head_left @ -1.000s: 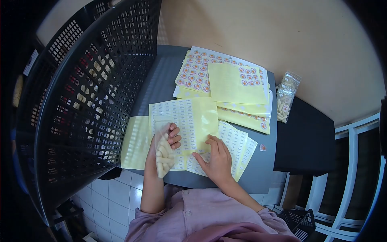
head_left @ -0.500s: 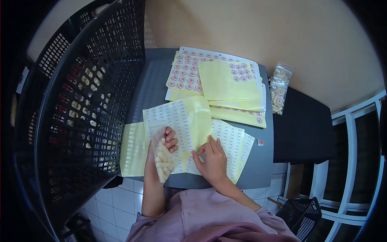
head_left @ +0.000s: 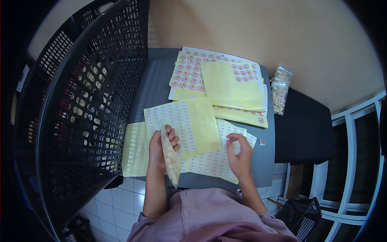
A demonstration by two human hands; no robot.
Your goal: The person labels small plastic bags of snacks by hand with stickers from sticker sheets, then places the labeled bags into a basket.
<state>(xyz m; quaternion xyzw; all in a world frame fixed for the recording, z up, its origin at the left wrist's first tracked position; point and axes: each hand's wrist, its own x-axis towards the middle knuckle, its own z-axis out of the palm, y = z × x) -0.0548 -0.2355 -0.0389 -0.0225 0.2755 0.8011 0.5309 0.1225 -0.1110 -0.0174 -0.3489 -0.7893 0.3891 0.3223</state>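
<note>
My left hand (head_left: 158,149) is closed around the upper part of a clear plastic bag (head_left: 172,165) of pale, finger-shaped pieces. The bag is turned nearly edge-on and hangs over the table's front edge. Behind it lies a yellow-backed sheet of small printed labels (head_left: 171,121), partly covered by the bag and hand. My right hand (head_left: 240,157) is raised above another label sheet (head_left: 209,163), its thumb and fingertips curled close together. Anything between those fingertips is too small to make out. A single round sticker (head_left: 263,141) lies on the grey table (head_left: 260,169) to the right.
Sheets of round orange-and-pink stickers (head_left: 187,72) are stacked at the back. A tall black perforated basket (head_left: 92,92) stands at the left, pale items showing through its holes. Filled bags (head_left: 280,90) rest at the back right beside a black surface (head_left: 302,125).
My right hand has lifted off the label sheet and moved right. The bag in my left hand has turned from facing up to nearly edge-on. The top label sheet now lies flatter.
</note>
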